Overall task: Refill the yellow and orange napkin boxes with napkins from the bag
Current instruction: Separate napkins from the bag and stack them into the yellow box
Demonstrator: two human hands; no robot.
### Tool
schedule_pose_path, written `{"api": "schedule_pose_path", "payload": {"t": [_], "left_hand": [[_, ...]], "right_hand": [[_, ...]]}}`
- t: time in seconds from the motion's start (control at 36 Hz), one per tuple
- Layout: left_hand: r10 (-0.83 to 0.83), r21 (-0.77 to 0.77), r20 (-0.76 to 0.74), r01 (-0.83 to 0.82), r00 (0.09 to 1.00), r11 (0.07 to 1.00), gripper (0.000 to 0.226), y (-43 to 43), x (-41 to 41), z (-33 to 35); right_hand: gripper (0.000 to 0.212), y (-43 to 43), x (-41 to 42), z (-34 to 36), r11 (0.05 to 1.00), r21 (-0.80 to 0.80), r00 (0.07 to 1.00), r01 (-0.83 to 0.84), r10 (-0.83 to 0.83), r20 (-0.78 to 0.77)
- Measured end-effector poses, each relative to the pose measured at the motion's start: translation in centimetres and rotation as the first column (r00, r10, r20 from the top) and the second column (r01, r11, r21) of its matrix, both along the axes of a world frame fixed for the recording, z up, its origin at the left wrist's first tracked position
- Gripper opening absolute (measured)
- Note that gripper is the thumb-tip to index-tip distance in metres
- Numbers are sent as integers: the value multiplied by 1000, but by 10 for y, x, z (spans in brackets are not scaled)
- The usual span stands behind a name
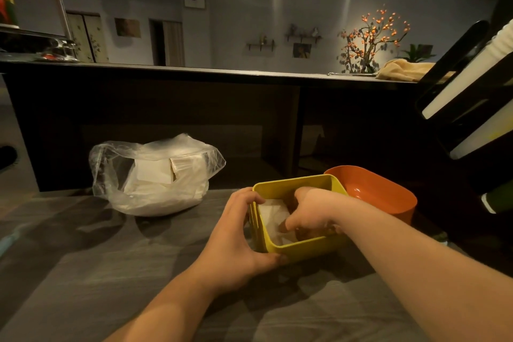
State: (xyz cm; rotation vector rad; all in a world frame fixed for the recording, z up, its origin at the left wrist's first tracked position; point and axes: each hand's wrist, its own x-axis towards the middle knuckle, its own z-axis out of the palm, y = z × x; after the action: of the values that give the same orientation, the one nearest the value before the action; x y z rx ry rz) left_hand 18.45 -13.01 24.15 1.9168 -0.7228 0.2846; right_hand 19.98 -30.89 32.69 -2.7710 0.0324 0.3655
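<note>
Right now left hand point(233, 236) grips yellow box point(305, 251) by its left wall, fingers curled over the rim. Right hand point(313, 211) is inside it, fingers curled down on napkins point(270, 214); can't tell if they pinch. Orange box point(383, 194) touches its far right side; bag point(155, 175) sits to its left, apart.

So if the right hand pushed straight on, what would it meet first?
Probably the white paper napkins in the yellow plastic box: the right hand points down into it, though depth is unclear.
</note>
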Motion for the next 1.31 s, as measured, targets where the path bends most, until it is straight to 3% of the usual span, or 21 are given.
{"api": "schedule_pose_path", "payload": {"t": [0.14, 0.33, 0.61, 0.72, 0.78, 0.86, 1.0, 1.11, 1.17, 1.22, 1.31], "left_hand": [[-20, -21, -63, 19, 998, 1000, 83, 1, 2, 0], [-15, 1, -65, 15, 998, 1000, 82, 2, 4, -1], [4, -47, -170, -13, 985, 999, 83, 5, 13, -4], [32, -39, -187, -40, 982, 998, 83, 3, 15, -5], [37, -34, -231, -46, 972, 998, 87, 3, 18, -6], [33, -35, -262, -44, 965, 998, 92, 3, 22, -7], [168, 194, -111, -145, 979, 970, 89, 17, 14, 10], [268, 388, 12, -252, 963, 887, 39, 51, 4, 38], [286, 433, 226, -359, 931, 827, 20, 67, 1, 43], [300, 363, 508, -516, 808, 776, 10, 91, 3, 36], [363, 121, 631, -549, 685, 827, 7, 119, 10, 17]], "right_hand": [[59, -2, -8, 6, 977, -118, 981, -175, 184, 69], [90, 19, -1, 7, 874, -337, 934, -349, 353, -52], [80, 22, 21, 10, 869, -294, 916, -397, 393, -76], [49, 10, 24, 19, 933, -152, 938, -327, 340, 72], [29, 9, 22, 19, 960, -12, 931, -281, 276, 241], [14, 18, 13, 11, 956, 135, 836, -262, 154, 527], [16, 45, -6, -8, 866, 287, 655, -409, 59, 753], [20, 65, -9, -20, 785, 387, 577, -484, -46, 815], [22, 78, -9, -25, 755, 411, 574, -511, -56, 817], [22, 95, -7, -29, 732, 411, 572, -543, -35, 819], [24, 117, -2, -30, 689, 424, 577, -588, -10, 817]]}}
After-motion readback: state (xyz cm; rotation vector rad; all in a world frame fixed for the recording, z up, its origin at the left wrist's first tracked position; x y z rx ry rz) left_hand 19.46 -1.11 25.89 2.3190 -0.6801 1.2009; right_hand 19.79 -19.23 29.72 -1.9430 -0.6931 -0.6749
